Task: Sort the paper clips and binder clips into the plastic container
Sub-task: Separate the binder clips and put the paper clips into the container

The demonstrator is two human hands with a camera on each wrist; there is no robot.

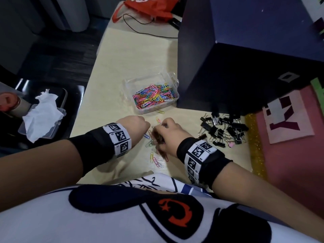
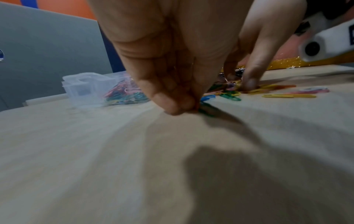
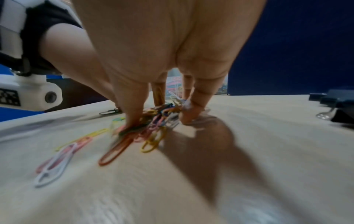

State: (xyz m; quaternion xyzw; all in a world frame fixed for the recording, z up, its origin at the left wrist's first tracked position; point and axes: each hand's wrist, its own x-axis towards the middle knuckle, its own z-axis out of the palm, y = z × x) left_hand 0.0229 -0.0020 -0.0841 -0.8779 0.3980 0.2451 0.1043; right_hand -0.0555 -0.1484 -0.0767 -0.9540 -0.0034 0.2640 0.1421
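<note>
Coloured paper clips [image 1: 156, 146] lie loose under your hands. Your left hand [image 1: 138, 124] pinches a green clip [image 2: 205, 111]; your right hand [image 1: 169, 135] claws several together, fingertips [image 3: 188, 116] down, near the plastic container [image 1: 130, 85].

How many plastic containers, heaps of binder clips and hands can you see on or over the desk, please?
Plastic container: 1
Heap of binder clips: 1
Hands, the left hand and the right hand, both at the loose paper clips: 2
Total: 4
</note>
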